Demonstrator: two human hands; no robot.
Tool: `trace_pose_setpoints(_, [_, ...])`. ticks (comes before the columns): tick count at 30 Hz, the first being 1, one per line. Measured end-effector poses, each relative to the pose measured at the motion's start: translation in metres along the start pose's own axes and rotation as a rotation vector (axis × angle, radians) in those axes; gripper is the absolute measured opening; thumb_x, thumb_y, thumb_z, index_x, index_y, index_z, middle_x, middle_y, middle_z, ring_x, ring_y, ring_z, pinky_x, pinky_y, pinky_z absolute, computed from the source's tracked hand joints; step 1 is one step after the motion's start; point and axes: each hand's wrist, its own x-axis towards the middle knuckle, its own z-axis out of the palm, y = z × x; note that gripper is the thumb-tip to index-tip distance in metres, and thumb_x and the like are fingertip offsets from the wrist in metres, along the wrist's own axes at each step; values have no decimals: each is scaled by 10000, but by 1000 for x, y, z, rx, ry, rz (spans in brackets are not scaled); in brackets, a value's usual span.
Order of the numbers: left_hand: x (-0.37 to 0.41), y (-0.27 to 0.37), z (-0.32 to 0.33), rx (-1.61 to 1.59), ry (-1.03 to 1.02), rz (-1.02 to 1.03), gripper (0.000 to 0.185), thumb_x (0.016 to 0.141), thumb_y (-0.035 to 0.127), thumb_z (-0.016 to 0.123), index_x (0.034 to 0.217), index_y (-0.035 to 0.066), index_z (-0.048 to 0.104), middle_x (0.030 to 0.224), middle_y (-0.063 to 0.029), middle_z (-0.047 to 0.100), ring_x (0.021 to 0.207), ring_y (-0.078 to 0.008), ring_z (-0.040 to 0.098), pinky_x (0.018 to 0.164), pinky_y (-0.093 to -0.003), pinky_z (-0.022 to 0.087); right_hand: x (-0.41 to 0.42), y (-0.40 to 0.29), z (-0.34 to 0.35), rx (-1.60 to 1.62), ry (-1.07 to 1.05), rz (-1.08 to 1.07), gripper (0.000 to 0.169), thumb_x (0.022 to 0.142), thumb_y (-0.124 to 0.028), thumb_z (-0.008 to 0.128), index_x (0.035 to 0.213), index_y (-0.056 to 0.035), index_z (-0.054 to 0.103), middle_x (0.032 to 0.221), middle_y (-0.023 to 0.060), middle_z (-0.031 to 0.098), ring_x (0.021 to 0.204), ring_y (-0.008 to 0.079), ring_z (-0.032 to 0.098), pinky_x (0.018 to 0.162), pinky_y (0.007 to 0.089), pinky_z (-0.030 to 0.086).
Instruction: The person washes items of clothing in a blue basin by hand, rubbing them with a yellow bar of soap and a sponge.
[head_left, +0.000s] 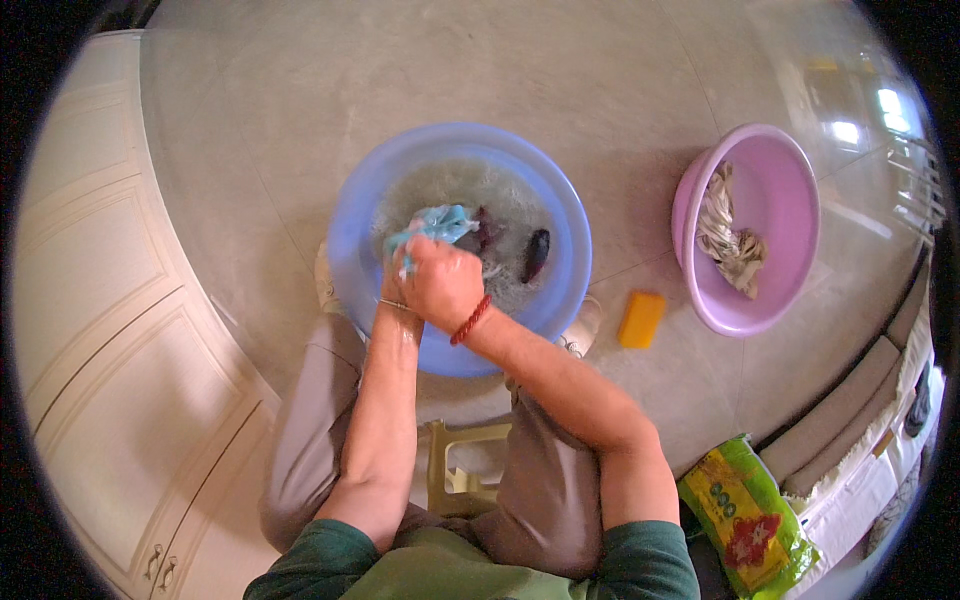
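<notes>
Between my knees a blue plastic basin (459, 135) holds cloudy, sudsy water. Over its left part my right hand (442, 281) is closed on a wet light-blue cloth (446, 223). My left hand (396, 262) is pressed against it on the same cloth, mostly hidden behind the right. Dark red fabric (486, 229) lies in the water beside the cloth, and a dark bunched piece of fabric (535, 255) pokes out near the basin's right side.
An orange-yellow block (641, 319), perhaps soap, is on the floor to the right. Beyond it a pink basin (806, 225) holds a twisted beige cloth (724, 225). Pale cabinets (112, 322) line the left. A green-yellow package (750, 517) lies at lower right, beside a sofa (847, 412).
</notes>
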Motion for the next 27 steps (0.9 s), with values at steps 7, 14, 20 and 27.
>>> trace_pose_setpoints(7, [9, 21, 42, -444, 206, -238, 211, 894, 206, 498, 943, 17, 579, 935, -93, 603, 845, -224, 591, 758, -371, 487, 57, 57, -8, -216, -96, 263, 227, 845, -279, 503, 896, -60, 533, 777, 184, 633, 720, 374, 626, 638, 481, 498])
trace_pose_setpoints(14, [21, 5, 14, -419, 477, -383, 394, 873, 386, 549, 1141, 105, 486, 1104, -88, 529, 1024, -269, 513, 864, -496, 425, 61, 98, 7, -130, 1, 445, 380, 847, -311, 550, 1141, -78, 492, 1088, 261, 511, 964, 424, 539, 813, 476, 451])
trace_pose_setpoints(20, [23, 9, 19, -340, 380, -601, 491, 834, 571, 498, 1048, 133, 560, 983, -81, 597, 921, -244, 565, 745, -485, 476, 42, 83, 12, -111, -255, 216, 304, 776, -210, 592, 1037, -67, 529, 933, 241, 576, 832, 416, 581, 717, 478, 480])
trace_pose_setpoints(27, [14, 22, -5, -387, 122, -573, 370, 859, 452, 544, 912, 89, 595, 784, -74, 601, 709, -183, 587, 639, -343, 495, -8, -25, -24, -49, -289, 27, 213, 770, -221, 579, 905, -60, 539, 746, 204, 601, 666, 374, 613, 601, 473, 502])
